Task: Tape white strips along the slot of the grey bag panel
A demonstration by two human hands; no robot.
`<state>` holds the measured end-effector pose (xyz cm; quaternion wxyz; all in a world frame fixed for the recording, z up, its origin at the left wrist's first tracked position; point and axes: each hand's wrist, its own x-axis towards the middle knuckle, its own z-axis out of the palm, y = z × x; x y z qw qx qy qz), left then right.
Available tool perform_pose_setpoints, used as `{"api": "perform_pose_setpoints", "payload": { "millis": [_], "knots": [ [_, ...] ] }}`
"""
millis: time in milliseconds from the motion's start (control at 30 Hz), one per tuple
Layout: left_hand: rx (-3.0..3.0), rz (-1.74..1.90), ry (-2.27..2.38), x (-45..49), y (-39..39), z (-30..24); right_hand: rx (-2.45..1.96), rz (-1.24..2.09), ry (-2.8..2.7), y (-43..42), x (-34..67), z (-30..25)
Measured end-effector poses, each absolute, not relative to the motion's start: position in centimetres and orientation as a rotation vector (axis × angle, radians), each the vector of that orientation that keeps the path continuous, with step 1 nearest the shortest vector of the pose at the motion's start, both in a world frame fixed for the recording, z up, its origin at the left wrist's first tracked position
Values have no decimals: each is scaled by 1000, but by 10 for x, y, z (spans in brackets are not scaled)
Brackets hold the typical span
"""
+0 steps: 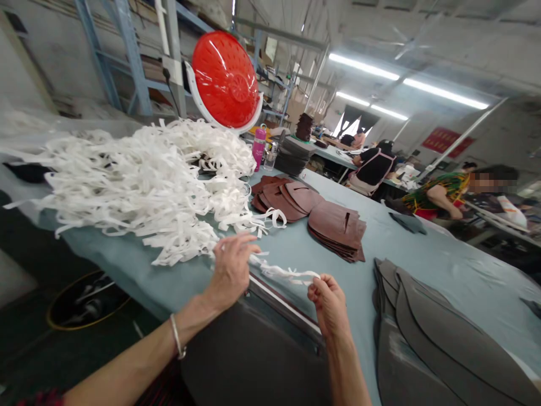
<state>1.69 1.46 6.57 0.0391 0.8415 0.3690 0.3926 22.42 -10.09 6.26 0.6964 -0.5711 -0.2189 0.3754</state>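
My right hand (328,299) pinches the end of a twisted bunch of white strips (287,273) between thumb and fingers. The bunch stretches left across the table edge towards my left hand (231,265). That hand is open, its fingers reaching out over the near end of the strips. Whether its palm touches them I cannot tell. Behind it, a large tangled heap of white strips (139,175) spreads over the left part of the table (296,242). A few loose ends curl out near the brown pieces.
Stacked brown pieces (336,228) with slits lie beyond my hands, beside a fanned brown pile (291,197). Dark grey curved pieces (443,327) are stacked at right. A pink bottle (259,148) and a red lamp-like cover (226,79) stand behind. Several people work farther back.
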Motion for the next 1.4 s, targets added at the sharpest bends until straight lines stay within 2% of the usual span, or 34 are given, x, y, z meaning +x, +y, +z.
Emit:
{"api": "perform_pose_setpoints", "payload": {
  "millis": [100,200,400,633,833,1033,1200,1400],
  "knots": [
    [2808,968,813,47,-1,60,-1204,891,-493,-100,214,69],
    [2971,800,734,67,9,45,-1156,909,-480,-108,212,73],
    [3054,764,644,66,74,45,-1160,990,-431,-137,228,61],
    [3049,746,838,22,152,59,-1165,1011,-400,-163,251,61],
    [3101,753,728,22,132,68,-1468,750,-608,-125,230,62],
    [3131,784,704,21,116,71,-1549,589,-966,-63,203,58],
    [3160,759,719,9,121,69,-1534,660,-1057,-42,185,51],
    [3144,662,818,-3,138,63,-1644,843,-1064,-78,189,48]
  ]
}}
